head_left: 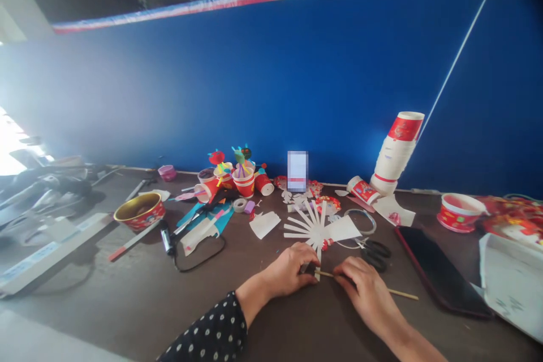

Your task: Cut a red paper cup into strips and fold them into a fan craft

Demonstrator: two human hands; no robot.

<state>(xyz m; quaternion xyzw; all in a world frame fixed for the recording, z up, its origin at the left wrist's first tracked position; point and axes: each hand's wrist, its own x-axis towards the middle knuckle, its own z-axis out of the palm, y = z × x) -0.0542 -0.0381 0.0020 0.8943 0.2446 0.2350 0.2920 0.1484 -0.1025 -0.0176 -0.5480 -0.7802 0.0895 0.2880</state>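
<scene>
My left hand (pixel 292 267) is closed on the end of one white paper strip, with thumb and fingers pinched. That strip belongs to a white paper cup cut into a fan of strips (pixel 316 230), lying flat just beyond my hands. Between the thumb and fingers of my right hand (pixel 363 288) is a thin wooden stick (pixel 403 294); its tip meets the strip at my left fingertips, and its other end sticks out to the right. Black-handled scissors (pixel 375 254) rest beyond my right hand. My fingers partly hide the strip's end.
Red paper cups with coloured paper figures (pixel 244 181) stand at the back. A leaning cup stack (pixel 396 153), a phone (pixel 441 268) and a white tray (pixel 515 283) are right. A gold-rimmed bowl (pixel 139 212), a glue gun (pixel 167 237) and its cord are left.
</scene>
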